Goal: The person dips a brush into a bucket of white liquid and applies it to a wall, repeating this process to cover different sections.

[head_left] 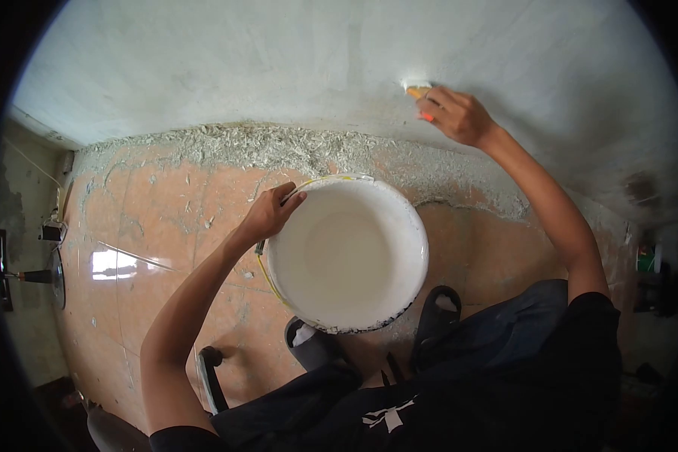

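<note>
A white bucket (422,252) with pale liquid inside stands on the tiled floor between my feet and the wall. My left hand (273,211) grips its upper left rim, thumb over the edge. Up and to the right, my right hand (457,117) is closed around a brush (416,92) with a yellowish handle and an orange-red part. White bristles or paint at the brush's tip touch the grey-white wall (279,68). The bucket's yellow and white handle lies along its left side.
Flaky debris (264,148) lies along the foot of the wall on the orange tiles (158,301). My sandalled feet are just below the bucket. A dark curved leg (212,380) stands at the lower left. A fan-like object (58,279) is at the far left.
</note>
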A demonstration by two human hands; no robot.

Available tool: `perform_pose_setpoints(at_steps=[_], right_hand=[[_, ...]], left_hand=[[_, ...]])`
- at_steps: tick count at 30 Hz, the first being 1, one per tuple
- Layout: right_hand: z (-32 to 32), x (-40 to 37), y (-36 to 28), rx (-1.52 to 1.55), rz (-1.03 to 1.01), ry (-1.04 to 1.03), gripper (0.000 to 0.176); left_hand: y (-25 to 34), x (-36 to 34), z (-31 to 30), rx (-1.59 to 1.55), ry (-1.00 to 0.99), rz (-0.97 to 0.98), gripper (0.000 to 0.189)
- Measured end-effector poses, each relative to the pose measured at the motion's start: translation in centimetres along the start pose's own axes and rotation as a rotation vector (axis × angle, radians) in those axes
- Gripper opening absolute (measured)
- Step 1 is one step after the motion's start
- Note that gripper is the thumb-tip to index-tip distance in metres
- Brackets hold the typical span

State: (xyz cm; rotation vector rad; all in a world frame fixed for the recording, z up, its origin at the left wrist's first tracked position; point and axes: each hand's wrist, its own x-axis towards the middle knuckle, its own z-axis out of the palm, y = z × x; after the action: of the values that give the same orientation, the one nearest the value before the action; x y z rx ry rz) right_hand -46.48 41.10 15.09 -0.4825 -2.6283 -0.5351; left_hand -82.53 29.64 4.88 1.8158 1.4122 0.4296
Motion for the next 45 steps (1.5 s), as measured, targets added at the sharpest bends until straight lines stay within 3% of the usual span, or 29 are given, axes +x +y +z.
perform_pose_setpoints(at_steps=[2,5,8,13,17,19,20,22,23,25,28,32,35,38,45], right_hand=[[-2.1,1.5,0.9,-0.037,0.001,0.046,0.019],[-5.2,2.9,2.0,-0.051,-0.036,0.274,0.03],[-5.4,3.6,1.7,-0.076,-0.067,0.34,0.028],[-1.5,0.9,-1.1,-0.186,-0.258,0.006,0.02],[1.6,-2.3,-2.2,-0.069,-0.229,-0.127,0.017],[2.6,-3.1,-2.6,0.115,-0.005,-0.037,0.01],[3.1,-3.7,-2.6,0.12,-0.008,-0.039,0.01],[3.7,-4.8,-2.7,0.272,0.28,-0.097,0.012],[4.0,-5.3,-2.6,0.275,0.28,-0.1,0.012],[4.6,-5.7,-2.5,0.418,0.577,-0.254,0.014],[6.5,-6.0,-1.9,0.496,0.644,-0.256,0.016],[7.5,-5.9,-1.6,0.467,0.628,-0.236,0.017],[7.1,-4.8,-1.2,0.355,0.563,-0.1,0.018],[4.3,-2.7,-0.6,0.23,0.377,0.093,0.017],[-1.8,1.3,0.8,0.09,0.182,0.312,0.015]], left_hand=[[-0.2,0.0,-0.1,-0.007,-0.002,0.006,0.044],[-0.3,0.0,0.1,-0.029,-0.003,0.005,0.044],[-0.2,0.1,0.0,-0.029,-0.012,0.001,0.044],[0.1,0.1,-0.1,-0.018,-0.006,0.01,0.044],[0.2,0.1,-0.2,-0.021,-0.016,-0.02,0.044],[0.3,0.0,-0.2,-0.038,-0.023,-0.023,0.043],[0.2,-0.1,-0.2,-0.042,-0.023,-0.028,0.043],[0.1,0.0,-0.1,-0.046,-0.032,-0.03,0.043],[0.1,0.1,-0.1,-0.049,-0.034,-0.034,0.043],[0.1,0.0,-0.1,-0.053,-0.03,-0.042,0.043],[-0.2,0.1,-0.1,-0.076,-0.036,-0.031,0.044],[-0.1,0.1,-0.1,-0.08,-0.022,-0.023,0.045],[-0.1,0.0,-0.2,-0.099,-0.032,-0.043,0.045],[-0.3,0.1,-0.1,-0.136,-0.036,-0.032,0.045],[-0.4,0.6,-0.2,-0.125,-0.066,-0.015,0.046]])
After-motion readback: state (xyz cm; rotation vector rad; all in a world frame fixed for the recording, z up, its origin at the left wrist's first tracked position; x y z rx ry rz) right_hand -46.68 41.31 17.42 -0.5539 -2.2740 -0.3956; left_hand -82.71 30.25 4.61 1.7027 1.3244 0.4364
